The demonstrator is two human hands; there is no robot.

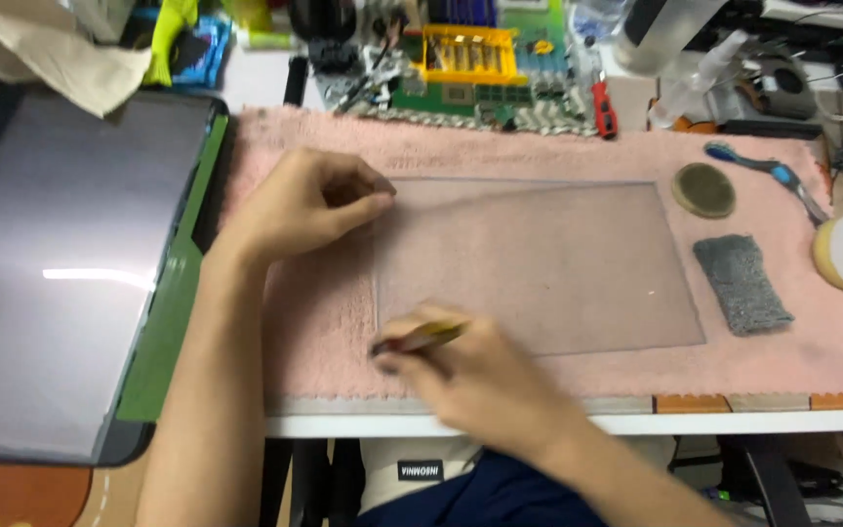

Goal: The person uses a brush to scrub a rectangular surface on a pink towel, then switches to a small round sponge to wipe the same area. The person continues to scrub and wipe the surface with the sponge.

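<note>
Glass sheet [539,263] on pink towel [539,146] | left hand [304,200] pinches its corner | right hand [470,376] grips tool [420,339]

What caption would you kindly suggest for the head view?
Left hand steadies a clear sheet on a pink towel; right hand works its corner with a thin tool.

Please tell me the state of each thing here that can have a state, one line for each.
Clear sheet: flat on the pink towel.
Left hand: fingers curled, pressing the sheet's corner.
Right hand: closed on the yellow tool, tip at the sheet's edge.
Grey cloth: folded, lying flat.
Large screen: dark, lying flat.
</note>
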